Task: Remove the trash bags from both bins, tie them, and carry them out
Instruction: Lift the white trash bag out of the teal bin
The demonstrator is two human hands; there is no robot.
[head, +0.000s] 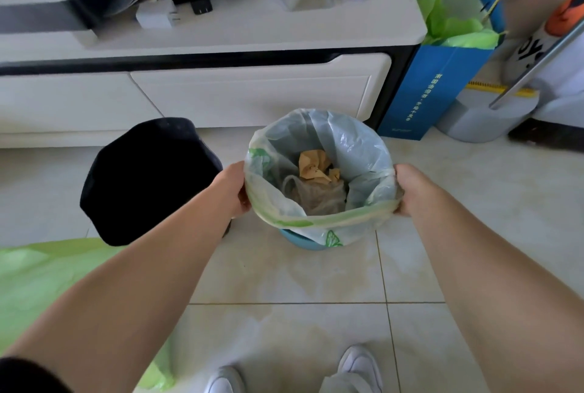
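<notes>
1. Gripping the bag [354, 152] rim on both sides, I have my left hand [234, 185] closed on its left edge and my right hand [410, 190] closed on its right edge
2. The bag is pale and see-through with green print, mouth wide open, draped over a blue bin [301, 242] whose base shows just under the plastic
3. Inside I see crumpled brown paper [314, 166] and a clear wrapper
4. The black bin [148, 181] stands just left of it, touching my left wrist's side
5. Both sit on the tile floor [284, 282] in front of the white cabinet [252, 95]
6. A blue box [439, 83] with green liner stands at the cabinet's right end
</notes>
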